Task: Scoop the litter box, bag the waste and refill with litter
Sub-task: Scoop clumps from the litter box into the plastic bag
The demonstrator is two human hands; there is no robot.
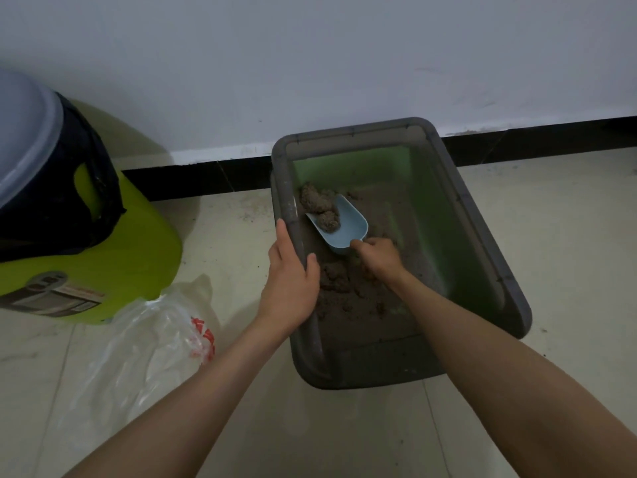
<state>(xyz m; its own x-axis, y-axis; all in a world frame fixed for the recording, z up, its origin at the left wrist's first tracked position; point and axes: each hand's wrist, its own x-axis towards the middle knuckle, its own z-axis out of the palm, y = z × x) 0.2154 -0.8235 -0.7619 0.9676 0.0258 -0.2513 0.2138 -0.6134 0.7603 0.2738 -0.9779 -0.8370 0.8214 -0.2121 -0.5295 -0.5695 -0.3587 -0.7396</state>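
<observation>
A grey litter box (489,243) with a green inner wall stands on the floor by the wall. Brown clumped litter (348,288) covers its bottom. My right hand (377,258) grips the handle of a pale blue scoop (348,224) inside the box. One clump (327,220) lies in the scoop and a bigger clump (315,198) sits just beyond it. My left hand (291,281) holds the box's left rim, thumb inside. A clear plastic bag (144,339) with red print lies on the floor to the left.
A lime-green bin (138,243) with a black liner and a grey lid (24,132) stands at the far left. Pale floor tiles (551,236) surround the box. A black skirting board (534,139) runs along the white wall behind.
</observation>
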